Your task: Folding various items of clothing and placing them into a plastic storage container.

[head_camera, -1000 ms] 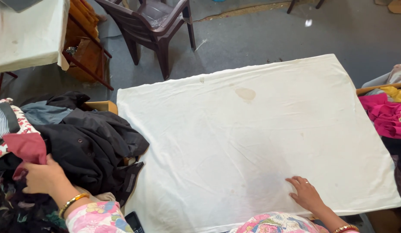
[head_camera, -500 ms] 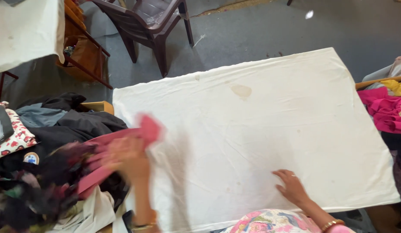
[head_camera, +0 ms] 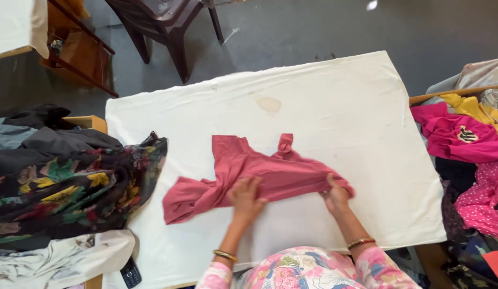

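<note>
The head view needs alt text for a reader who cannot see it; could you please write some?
Seen from above, a person's left hand and right hand press on a crumpled dusty-pink garment lying on a white cloth-covered table. A heap of dark floral clothes sits to the left, bright pink and yellow clothes to the right, and a dark plastic chair stands beyond.

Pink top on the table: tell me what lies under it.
The pink top lies crumpled on a white cloth that covers the table. Both hands, left hand and right hand, press on its near edge. Whatever is beneath the cloth, and the table surface itself, is hidden.
</note>
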